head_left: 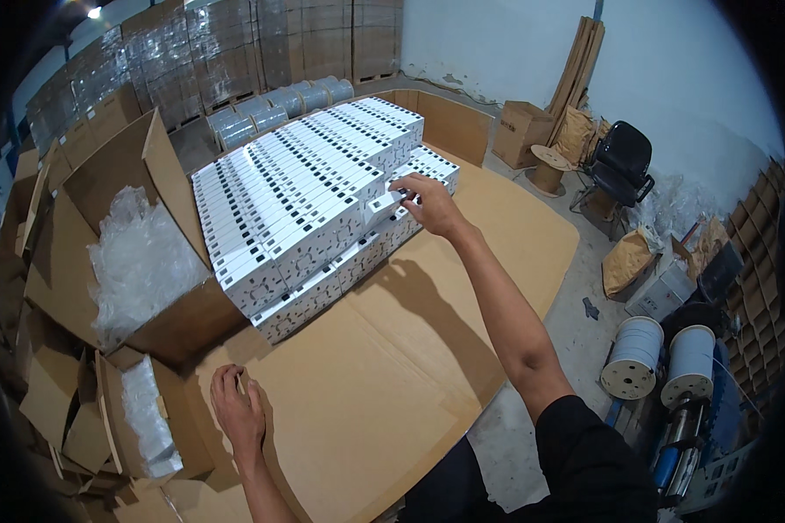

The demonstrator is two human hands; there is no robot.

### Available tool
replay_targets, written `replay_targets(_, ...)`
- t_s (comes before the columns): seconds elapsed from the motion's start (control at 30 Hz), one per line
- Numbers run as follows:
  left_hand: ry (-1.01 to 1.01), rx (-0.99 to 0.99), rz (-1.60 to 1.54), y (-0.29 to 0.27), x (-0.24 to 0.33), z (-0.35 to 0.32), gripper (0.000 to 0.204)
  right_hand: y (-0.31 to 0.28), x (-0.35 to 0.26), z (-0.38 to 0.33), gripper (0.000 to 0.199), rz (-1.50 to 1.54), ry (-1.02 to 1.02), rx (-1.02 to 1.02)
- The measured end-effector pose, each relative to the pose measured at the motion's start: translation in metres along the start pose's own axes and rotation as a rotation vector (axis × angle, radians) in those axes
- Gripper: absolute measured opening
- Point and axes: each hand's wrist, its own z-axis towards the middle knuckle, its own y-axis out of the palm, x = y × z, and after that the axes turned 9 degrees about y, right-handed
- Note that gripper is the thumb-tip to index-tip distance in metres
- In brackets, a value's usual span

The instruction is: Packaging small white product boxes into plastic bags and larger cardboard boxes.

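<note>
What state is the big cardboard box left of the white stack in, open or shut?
Open: the big cardboard box has a raised flap, and crumpled clear plastic shows inside.

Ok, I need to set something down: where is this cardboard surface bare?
Bare cardboard runs between the left hand and right forearm, in front of the stacked white pieces; another patch lies between that forearm and the right edge. It's crowded beneath the stack and at left, by open cartons.

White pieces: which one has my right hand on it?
The white piece at the right side of the stack, pinched in your right hand; the others lie in rows, outside its grip.
</note>
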Motion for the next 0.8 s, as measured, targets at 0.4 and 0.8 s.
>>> replay_targets(0.4,-0.081,0.092,-0.407,0.001,-0.008,-0.008,0.028,0.013,-0.103,-0.101,0.026,0.225,0.171,-0.019)
replay_targets(0.8,-0.465,-0.032,-1.098,-0.035,-0.018,-0.017,0.044,0.142,-0.244,-0.141,0.022,0.506,0.070,-0.480)
